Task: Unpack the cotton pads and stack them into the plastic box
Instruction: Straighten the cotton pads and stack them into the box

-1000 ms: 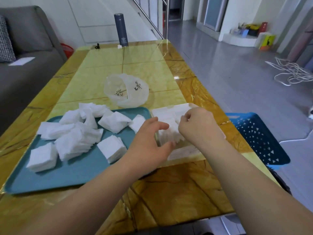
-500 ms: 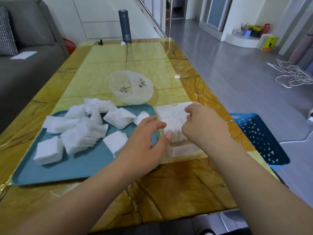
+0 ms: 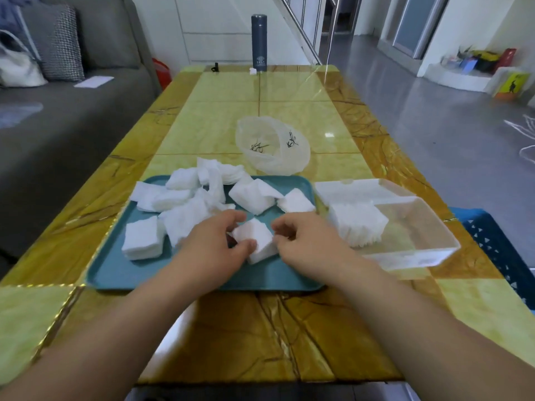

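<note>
**Square the stack before you lift it**

Your left hand point(image 3: 214, 248) curls round the small stack of cotton pads point(image 3: 256, 241) on the teal tray point(image 3: 139, 273). Your right hand point(image 3: 309, 244) has curled fingers at the stack's right edge; whether they pinch it or only touch it cannot be told. The clear plastic box point(image 3: 434, 254) stands on the desk point(image 3: 260, 328) just right of the tray, lid open, with a pile of pads point(image 3: 357, 224) inside at its left end. Press the edges flush between both hands, grip low so no bottom pad slips out, and set the stack beside that pile. Squeezed unevenly, the pads will likely fan.
</note>
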Available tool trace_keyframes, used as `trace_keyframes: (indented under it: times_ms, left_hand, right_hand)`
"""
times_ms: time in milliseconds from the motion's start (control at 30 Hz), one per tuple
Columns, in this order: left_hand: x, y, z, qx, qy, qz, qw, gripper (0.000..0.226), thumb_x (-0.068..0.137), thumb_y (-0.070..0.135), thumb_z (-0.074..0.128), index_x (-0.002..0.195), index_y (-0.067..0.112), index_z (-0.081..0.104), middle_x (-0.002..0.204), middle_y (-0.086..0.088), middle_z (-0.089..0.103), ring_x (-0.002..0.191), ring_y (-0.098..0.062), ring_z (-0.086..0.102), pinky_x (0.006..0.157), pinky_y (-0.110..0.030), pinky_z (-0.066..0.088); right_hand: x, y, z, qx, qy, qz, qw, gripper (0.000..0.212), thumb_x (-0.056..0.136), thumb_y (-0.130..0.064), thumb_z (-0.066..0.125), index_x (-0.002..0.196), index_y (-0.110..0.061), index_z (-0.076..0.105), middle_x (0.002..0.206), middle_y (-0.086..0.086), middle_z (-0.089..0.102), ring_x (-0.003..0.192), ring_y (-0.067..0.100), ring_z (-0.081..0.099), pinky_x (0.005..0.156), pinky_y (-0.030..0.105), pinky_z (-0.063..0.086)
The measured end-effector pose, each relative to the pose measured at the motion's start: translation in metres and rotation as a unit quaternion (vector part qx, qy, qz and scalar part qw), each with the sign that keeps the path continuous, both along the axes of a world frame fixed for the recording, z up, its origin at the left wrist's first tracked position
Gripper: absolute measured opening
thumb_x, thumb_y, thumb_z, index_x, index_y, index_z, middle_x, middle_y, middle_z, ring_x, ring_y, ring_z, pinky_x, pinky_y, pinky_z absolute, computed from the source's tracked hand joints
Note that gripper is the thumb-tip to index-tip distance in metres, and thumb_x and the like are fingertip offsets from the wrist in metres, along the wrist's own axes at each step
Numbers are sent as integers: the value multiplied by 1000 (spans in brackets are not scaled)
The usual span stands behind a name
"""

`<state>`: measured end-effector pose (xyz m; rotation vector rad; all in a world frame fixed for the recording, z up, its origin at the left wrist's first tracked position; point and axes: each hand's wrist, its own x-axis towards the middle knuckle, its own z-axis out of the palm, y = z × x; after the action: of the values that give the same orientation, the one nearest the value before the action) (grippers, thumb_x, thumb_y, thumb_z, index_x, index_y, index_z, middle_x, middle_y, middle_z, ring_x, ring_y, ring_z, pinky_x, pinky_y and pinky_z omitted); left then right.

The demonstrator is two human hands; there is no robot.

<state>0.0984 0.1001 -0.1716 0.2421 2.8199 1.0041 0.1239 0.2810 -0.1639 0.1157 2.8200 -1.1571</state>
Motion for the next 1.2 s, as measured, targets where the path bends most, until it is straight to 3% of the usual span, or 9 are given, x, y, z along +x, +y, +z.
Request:
trace_keyframes:
  times_ms: [133,267,400,467,633,733,867,1033,1200]
  left_hand:
    - [-6,0,3,-22,-11,-39,999,57,84,39,80,136,34,59,108,13,61,86,0,59,81,-24,47]
    - [-8,-8,5,12,-22,-40,999,31,77,34,85,101,32,65,81,9,66,69,-1,59,63,-24,46]
    - [-12,-17,5,42,-17,-36,998,27,74,28,84,89,31,62,87,8,67,82,-6,63,72,-26,53]
    - [-11,-21,6,67,-15,-41,997,23,75,25,82,87,30,62,84,8,69,79,-5,64,67,-19,52]
    - [-8,-24,13,212,-34,-28,976,30,80,9,82,100,28,69,88,8,76,73,-3,69,63,-15,52]
    - [-6,-24,18,309,-68,-11,949,32,80,8,86,107,17,70,92,-1,79,80,-13,74,62,-19,54]
    - [-5,-23,19,303,-97,-20,948,29,90,12,77,115,25,70,97,0,79,85,-21,73,65,-32,55]
    - [-3,-20,16,334,-121,-30,934,47,97,8,68,132,38,64,99,-13,75,74,-25,72,63,-39,57]
    - [1,-15,16,320,-108,-45,940,28,98,10,67,113,32,76,93,-5,77,73,-24,73,69,-41,62]
  right_hand:
    - [-9,0,-5,-31,-5,-14,999,30,95,-20,65,125,-23,70,101,-15,67,104,9,65,98,25,50]
    - [-12,-5,-8,-63,-18,-4,998,40,89,-6,61,124,-23,72,112,-9,72,108,9,67,101,26,51]
    - [-11,-9,-6,-83,-20,14,996,48,84,0,60,124,-23,72,110,-13,72,105,2,67,95,16,52]
    - [-9,-12,-5,-82,-13,21,996,50,82,1,60,122,-26,72,111,-15,71,105,-3,66,92,11,51]
    - [-6,-13,-3,-160,44,15,986,38,75,-20,74,111,-33,76,110,-13,75,96,19,73,87,42,61]
    - [-4,-9,-1,-242,60,-7,968,34,79,-20,88,111,-23,78,97,-3,79,96,15,75,91,45,61]
    - [-1,-4,1,-287,57,-26,956,28,91,-6,76,116,-19,76,81,8,75,72,27,74,74,44,64]
    - [3,-2,5,-295,34,-17,955,35,97,-5,68,126,-22,72,90,21,69,70,23,74,76,44,65]
    - [2,1,3,-267,44,-20,963,25,95,-12,71,119,-22,76,99,25,69,84,34,74,77,46,65]
